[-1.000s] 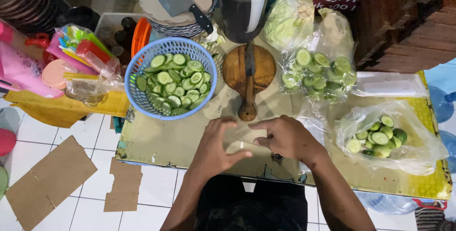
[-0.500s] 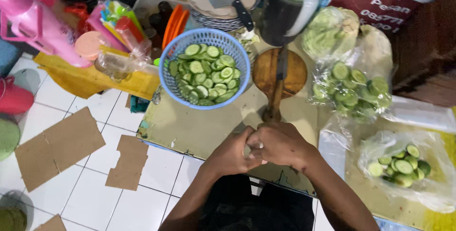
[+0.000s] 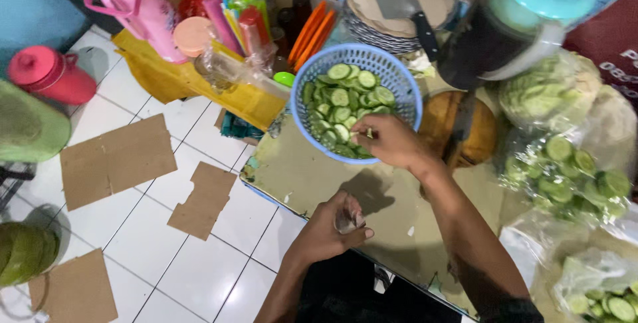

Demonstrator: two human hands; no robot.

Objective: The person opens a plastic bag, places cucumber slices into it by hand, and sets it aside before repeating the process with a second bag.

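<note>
A blue plastic basket (image 3: 405,90) full of cucumber slices (image 3: 342,100) stands at the table's far left corner. My right hand (image 3: 389,140) reaches into its near side, fingers pinched among the slices. My left hand (image 3: 329,230) rests at the table's near edge, closed on a small clear plastic bag (image 3: 348,220). Behind my right wrist lies a round wooden cutting board (image 3: 442,120) with a knife (image 3: 460,130) across it.
Clear bags of cucumber slices (image 3: 565,170) and a bagged cabbage (image 3: 548,90) lie at the right. A dark jug with a teal lid (image 3: 525,17), stacked plates with a cleaver (image 3: 395,4), a pink flask (image 3: 143,7) stand behind. Cardboard pieces (image 3: 116,157) lie on the white tiled floor.
My hands were together at the table's near edge. Now the right hand has gone forward into the basket, while the left stays back with the bag. The view has swung left.
</note>
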